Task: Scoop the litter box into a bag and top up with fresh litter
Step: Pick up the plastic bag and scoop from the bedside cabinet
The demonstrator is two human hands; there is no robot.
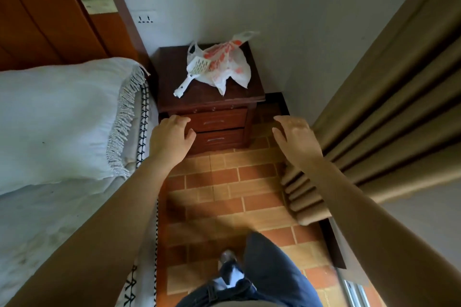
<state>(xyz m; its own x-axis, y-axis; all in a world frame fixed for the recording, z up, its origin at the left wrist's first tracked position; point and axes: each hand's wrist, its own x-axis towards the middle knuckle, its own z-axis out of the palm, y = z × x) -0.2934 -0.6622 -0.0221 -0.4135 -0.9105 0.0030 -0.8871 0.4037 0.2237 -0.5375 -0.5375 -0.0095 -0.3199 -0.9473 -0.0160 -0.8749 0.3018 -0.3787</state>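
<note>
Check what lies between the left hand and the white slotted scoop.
Head view: bare top and front edge of the dark wooden nightstand, from left hand to scoop.

One scoop point(199, 65), one bag point(232, 57), one nightstand point(169, 75).

This is a bedroom in a home. A bed with white fringed bedding point(57, 117) and an orange-brown wooden headboard point(37, 20) stands just beside a dark reddish wooden nightstand with two drawers point(219, 122). The floor is terracotta brick-pattern tile point(224, 194). Heavy tan pleated curtains point(386, 107) hang opposite, and a white wall socket point(144, 18) sits above.
</note>
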